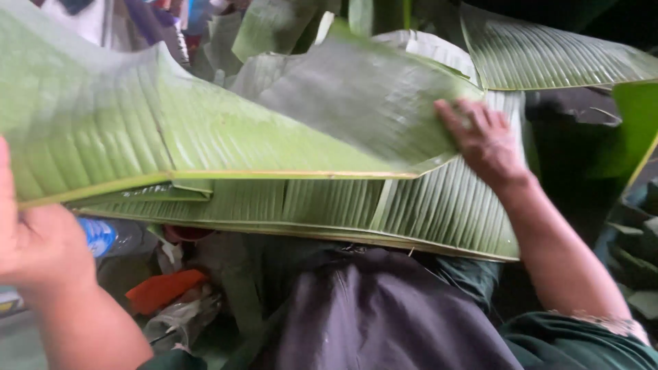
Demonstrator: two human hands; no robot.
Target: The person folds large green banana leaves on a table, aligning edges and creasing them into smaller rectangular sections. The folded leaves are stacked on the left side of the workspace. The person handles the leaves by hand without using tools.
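Head view, right hand point(485, 140) fingers point(452, 118) spread flat on banana leaf point(205, 130); left hand point(38, 240) gripping its edge

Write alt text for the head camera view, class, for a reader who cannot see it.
A person's two bare hands hold a large green banana leaf over a stack of more leaves across the lap: the right hand presses flat on its far end, the left hand grips its near edge. Below lie an orange scrap and clear plastic.
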